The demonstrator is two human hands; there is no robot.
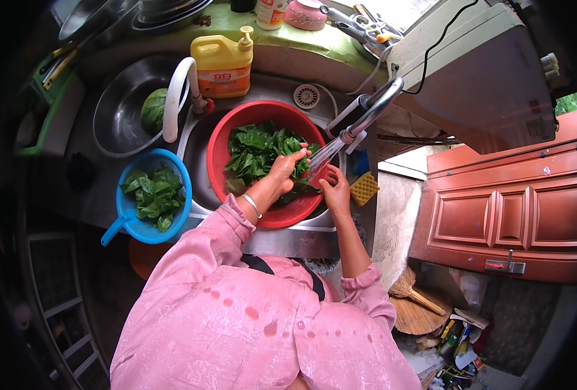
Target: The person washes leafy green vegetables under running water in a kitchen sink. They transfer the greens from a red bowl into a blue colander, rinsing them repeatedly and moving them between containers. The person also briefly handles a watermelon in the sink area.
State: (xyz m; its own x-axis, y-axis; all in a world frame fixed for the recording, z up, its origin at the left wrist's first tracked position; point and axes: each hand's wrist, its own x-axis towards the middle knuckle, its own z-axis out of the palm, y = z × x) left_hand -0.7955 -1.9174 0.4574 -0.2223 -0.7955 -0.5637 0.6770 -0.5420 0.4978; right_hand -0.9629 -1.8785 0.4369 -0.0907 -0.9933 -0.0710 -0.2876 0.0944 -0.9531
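Note:
Leafy greens (257,148) fill a red plastic basin (220,122) standing in a metal sink (196,165). From a chrome faucet (376,107) water streams into the basin's right side. My left hand (286,170), with a bangle on the wrist, is over the greens by the stream, fingers spread; whether a leaf lies in it cannot be told. At the basin's right rim, my right hand (336,187) pinches a dark green leaf (309,186) between thumb and fingers. More leaves (154,195) lie in a blue plastic strainer basket (187,209) left of the sink.
A steel bowl (117,117) holding a watermelon (154,112) stands at the upper left. Behind the sink are a white faucet (171,107), a yellow detergent jug (223,68) and a drain strainer (306,96). A yellow sponge (364,189) lies at the right edge.

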